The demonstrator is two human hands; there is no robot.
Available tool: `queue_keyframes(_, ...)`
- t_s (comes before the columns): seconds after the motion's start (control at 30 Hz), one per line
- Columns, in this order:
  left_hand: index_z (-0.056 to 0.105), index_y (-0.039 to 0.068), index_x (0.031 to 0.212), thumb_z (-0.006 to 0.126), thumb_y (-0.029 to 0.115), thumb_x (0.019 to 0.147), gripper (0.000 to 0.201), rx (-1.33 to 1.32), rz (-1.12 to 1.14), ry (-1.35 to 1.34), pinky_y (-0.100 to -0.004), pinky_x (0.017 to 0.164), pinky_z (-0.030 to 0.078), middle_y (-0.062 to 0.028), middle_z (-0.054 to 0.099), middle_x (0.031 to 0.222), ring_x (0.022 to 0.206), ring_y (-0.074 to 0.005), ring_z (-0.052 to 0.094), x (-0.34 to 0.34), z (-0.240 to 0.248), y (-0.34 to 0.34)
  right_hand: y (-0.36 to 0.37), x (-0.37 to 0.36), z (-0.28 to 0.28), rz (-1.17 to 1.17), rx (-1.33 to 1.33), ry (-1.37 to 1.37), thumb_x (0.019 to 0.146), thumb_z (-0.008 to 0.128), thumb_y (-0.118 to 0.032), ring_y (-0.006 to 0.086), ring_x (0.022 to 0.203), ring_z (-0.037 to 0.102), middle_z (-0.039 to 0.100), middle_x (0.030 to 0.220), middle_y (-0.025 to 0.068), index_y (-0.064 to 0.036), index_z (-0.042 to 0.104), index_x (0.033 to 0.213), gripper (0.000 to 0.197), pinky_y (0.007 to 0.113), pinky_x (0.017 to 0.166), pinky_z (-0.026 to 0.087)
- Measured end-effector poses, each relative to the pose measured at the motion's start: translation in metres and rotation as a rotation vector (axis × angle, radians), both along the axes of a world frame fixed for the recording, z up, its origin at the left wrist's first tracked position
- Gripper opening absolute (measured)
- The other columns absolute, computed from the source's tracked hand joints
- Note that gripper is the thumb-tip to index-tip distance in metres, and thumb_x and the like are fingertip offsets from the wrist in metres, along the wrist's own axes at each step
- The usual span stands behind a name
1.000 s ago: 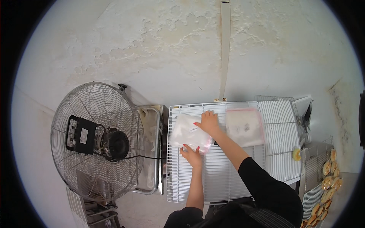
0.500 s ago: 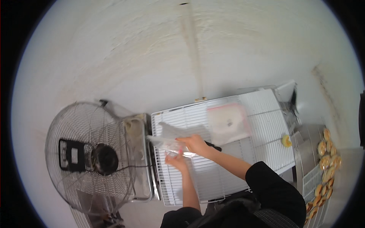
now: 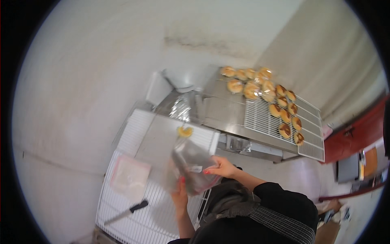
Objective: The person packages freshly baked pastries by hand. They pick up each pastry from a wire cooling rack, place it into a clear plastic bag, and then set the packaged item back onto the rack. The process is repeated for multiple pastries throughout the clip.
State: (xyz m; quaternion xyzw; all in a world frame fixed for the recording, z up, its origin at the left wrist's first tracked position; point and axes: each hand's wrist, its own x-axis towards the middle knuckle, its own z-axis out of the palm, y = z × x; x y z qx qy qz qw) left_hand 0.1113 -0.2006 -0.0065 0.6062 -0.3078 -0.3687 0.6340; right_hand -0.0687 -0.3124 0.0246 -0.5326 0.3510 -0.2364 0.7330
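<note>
Between my hands is a clear plastic bag (image 3: 194, 153), stretched out over the white wire rack (image 3: 160, 209). My right hand (image 3: 222, 167) pinches its right edge with thumb and fingers. On the bag's lower left side, my left hand (image 3: 180, 197) is closed with the thumb on the near face; its other fingers are hidden behind the film. A small light patch shows on the bag. To its left lies a flat pile of clear bags with pink edges (image 3: 131, 177). A black-handled knife (image 3: 137, 206) rests on the rack below that pile.
A yellow curved piece (image 3: 185, 131) sits beyond the bag. At the back right, a steel table (image 3: 225, 112) bears a wire rack (image 3: 260, 122) with browned buns (image 3: 285, 131) and several bagged buns (image 3: 252, 90). Crumpled foil (image 3: 181, 108) lies behind the near rack.
My view has swung to the right, so the fan has left the picture and the bun table has come in. The bag, bunched before, is now spread between both hands.
</note>
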Motion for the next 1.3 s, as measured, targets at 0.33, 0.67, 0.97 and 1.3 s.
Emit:
queue_keyframes(0.33,0.035,-0.002,0.125,0.057,0.003,0.083,0.047,-0.004,-0.280,0.824,-0.0354,0.082,0.045,-0.0112,0.052,0.111,0.099,-0.0229,0.052,-0.267,-0.082,-0.266,-0.046,-0.345,-0.111,-1.184,0.003,0.087,0.087,0.053,-0.021,0.0136,0.069,0.059,0.061,0.092,0.0087,-0.0087,0.051,0.109,0.025,0.026,0.060,0.050)
queue_keyframes(0.67,0.039,-0.002,0.122,0.060,0.022,0.083,0.050,0.437,-0.207,-0.122,-0.0399,0.084,0.044,-0.0186,0.047,0.115,0.099,-0.0280,0.051,-0.342,-0.154,-0.336,-0.121,-0.497,-0.150,-0.966,-0.646,1.037,0.069,0.071,-0.023,0.0341,0.109,0.042,0.043,0.121,0.0120,-0.0153,0.053,0.112,0.048,0.045,0.087,0.039)
queue_keyframes(0.97,0.032,0.015,0.134,0.053,0.035,0.082,0.060,-0.022,-0.955,-1.563,-0.0558,0.103,0.011,-0.0121,0.027,0.140,0.128,-0.0346,0.023,-0.372,-0.144,-0.391,-0.183,-0.510,-0.154,-0.640,-0.811,1.138,0.057,0.078,-0.033,0.0408,0.118,0.030,0.030,0.134,0.0110,-0.0271,0.050,0.119,0.068,0.050,0.095,0.032)
queue_keyframes(1.3,0.056,0.006,0.105,0.048,0.025,0.089,0.027,0.368,-0.932,-0.597,-0.0294,0.058,0.044,-0.0084,0.059,0.078,0.069,-0.0156,0.056,-0.383,-0.074,-0.422,-0.190,-0.503,-0.134,-1.095,-0.147,0.388,0.076,0.067,-0.023,0.0322,0.111,0.043,0.035,0.127,0.0179,-0.0169,0.039,0.127,0.059,0.041,0.090,0.041)
